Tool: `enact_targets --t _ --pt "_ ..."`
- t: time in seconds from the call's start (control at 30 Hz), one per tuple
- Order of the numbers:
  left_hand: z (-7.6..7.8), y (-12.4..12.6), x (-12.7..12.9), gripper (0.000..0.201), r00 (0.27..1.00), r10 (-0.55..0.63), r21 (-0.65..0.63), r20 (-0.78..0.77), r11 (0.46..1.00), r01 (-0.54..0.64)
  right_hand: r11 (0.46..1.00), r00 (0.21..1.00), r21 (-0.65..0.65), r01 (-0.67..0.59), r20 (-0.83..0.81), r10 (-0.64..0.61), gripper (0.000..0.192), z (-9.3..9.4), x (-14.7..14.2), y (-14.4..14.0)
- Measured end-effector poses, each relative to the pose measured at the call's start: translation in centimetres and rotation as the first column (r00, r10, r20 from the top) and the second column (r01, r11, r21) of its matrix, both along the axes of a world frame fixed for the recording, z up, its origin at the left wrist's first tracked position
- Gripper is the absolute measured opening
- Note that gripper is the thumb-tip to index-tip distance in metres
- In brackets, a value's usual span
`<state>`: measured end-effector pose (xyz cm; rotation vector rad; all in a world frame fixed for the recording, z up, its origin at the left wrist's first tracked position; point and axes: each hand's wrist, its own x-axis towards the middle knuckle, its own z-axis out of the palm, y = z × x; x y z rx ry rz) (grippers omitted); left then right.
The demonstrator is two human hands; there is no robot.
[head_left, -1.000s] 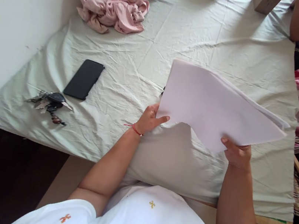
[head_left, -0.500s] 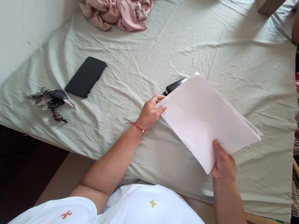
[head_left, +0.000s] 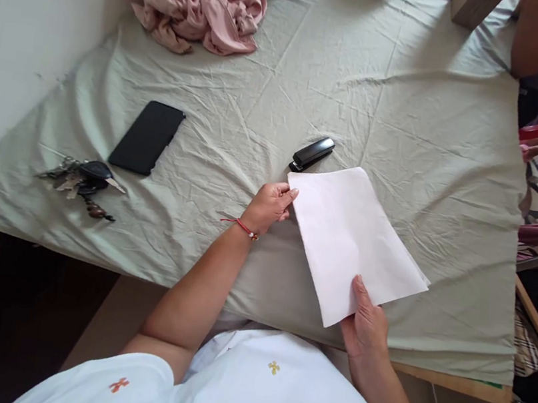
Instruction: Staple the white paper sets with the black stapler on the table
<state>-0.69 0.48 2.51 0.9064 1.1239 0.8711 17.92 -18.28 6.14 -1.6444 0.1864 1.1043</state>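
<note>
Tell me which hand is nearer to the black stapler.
Left. The left hand grips the paper stack's far corner just below the stapler; the right hand holds the stack's near edge, farther away.

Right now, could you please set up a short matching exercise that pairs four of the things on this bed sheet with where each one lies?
Things:
1. stack of paper
2. stapler
3. phone
4. pink cloth

Places:
A. crumpled at the far end, near the wall
B. beside the keys, screen dark
C. just beyond the paper's far corner
D. flat on the sheet, held by the left hand and right hand

Pairs: 1-D, 2-C, 3-B, 4-A
</note>
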Motion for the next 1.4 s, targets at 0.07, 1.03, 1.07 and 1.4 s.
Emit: enact_targets --t 0.07,1.03,1.07,1.4 --pt "-0.1 0.0 0.1 0.031 1.0 0.026 -0.033 0.004 0.999 -0.026 0.998 0.996 0.007 -0.066 -0.053 0.066 0.061 -0.3 -0.7 -0.9" --pt "0.4 0.5 0.1 0.029 0.985 -0.015 -0.129 -0.17 0.992 -0.007 0.387 -0.082 -0.45 -0.805 0.73 0.679 0.069 0.3 -4.2 27.3" --pt "0.3 0.5 0.1 0.029 0.984 -0.019 -0.124 -0.175 0.992 -0.003 0.312 -0.177 -0.518 -0.797 0.694 0.698 0.071 0.5 -4.8 27.5" --pt "-0.1 0.4 0.1 0.028 0.973 -0.056 -0.08 -0.222 0.996 0.04 0.192 -0.163 -0.452 -0.871 0.635 0.755 0.042 0.8 -3.5 28.4"
